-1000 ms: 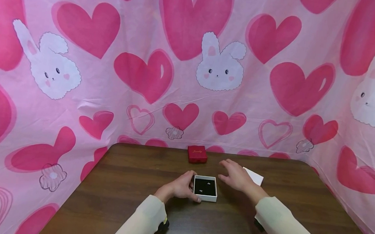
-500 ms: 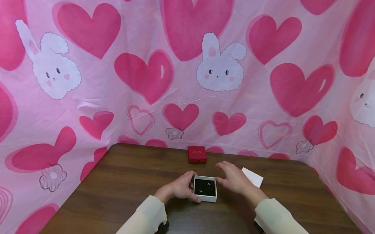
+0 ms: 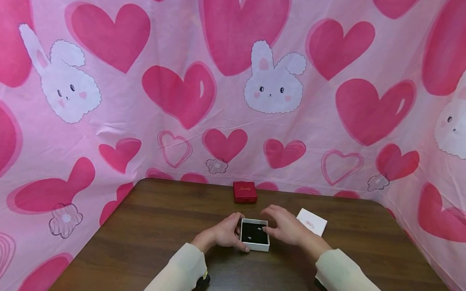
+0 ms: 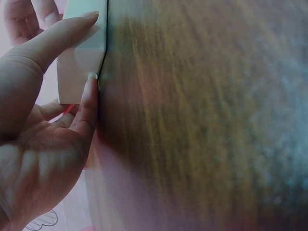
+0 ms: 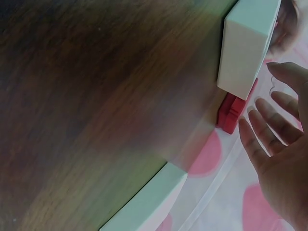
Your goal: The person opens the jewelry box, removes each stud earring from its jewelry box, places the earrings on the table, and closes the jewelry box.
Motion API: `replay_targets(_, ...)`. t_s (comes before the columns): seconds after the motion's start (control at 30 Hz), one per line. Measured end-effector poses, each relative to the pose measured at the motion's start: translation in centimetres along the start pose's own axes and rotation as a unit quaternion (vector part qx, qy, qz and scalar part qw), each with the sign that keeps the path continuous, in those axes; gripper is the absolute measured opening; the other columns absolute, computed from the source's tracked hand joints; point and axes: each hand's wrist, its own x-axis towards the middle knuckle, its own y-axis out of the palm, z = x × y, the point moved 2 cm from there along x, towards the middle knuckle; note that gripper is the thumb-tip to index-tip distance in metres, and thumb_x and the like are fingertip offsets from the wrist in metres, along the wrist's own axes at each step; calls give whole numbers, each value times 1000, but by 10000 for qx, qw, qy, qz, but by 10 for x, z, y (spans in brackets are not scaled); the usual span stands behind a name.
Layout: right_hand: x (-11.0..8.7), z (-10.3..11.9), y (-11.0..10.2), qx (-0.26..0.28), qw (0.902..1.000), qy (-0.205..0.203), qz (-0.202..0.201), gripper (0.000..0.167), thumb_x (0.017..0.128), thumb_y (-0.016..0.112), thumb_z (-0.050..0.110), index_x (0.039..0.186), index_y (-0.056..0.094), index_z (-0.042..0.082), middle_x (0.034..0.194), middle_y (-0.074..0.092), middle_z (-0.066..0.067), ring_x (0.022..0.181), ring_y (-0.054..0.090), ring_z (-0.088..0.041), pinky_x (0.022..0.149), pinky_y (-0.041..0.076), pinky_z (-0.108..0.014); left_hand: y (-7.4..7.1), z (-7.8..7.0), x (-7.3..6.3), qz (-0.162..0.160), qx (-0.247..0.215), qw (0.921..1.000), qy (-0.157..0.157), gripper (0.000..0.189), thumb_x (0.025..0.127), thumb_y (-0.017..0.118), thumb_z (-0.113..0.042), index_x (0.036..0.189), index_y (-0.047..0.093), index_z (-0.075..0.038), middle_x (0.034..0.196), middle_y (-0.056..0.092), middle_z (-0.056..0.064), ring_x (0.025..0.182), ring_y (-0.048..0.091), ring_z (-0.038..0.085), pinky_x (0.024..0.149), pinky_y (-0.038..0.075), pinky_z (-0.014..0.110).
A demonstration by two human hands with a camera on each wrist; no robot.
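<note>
Two ornaments [image 3: 250,238] lie in the white box [image 3: 259,247] the left hand [image 3: 226,232] grips, the right hand [image 3: 286,225] relaxed over its rim.

The white, square, open-topped card box [image 3: 256,247] looks smooth and matt. Its black square insert [image 3: 252,234] has a dull, cloth-like face, with tiny silvery metal-looking pieces [image 3: 249,237]. Toward 2 o'clock, the white square pink-printed lid [image 3: 312,220] looks like smooth card; near 12, the red square gold-lettered box [image 3: 245,193] looks smooth. The brown wood-grained table [image 3: 130,246] is faintly glossy; the pink heart-printed cloth [image 3: 234,116], matt and creased.
</note>
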Motion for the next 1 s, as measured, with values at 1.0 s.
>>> replay_targets(1.0, 4, 12, 11, -361, 9992, -23, 171, 35, 88, 79, 21, 119, 70, 7, 110, 66, -4, 103, 58, -20, 91, 54, -45, 1, -1, 0, -6, 7, 10000, -46, 71, 73, 94, -20, 126, 48, -10, 107, 52, 4, 99, 52, 19, 88, 47, 35)
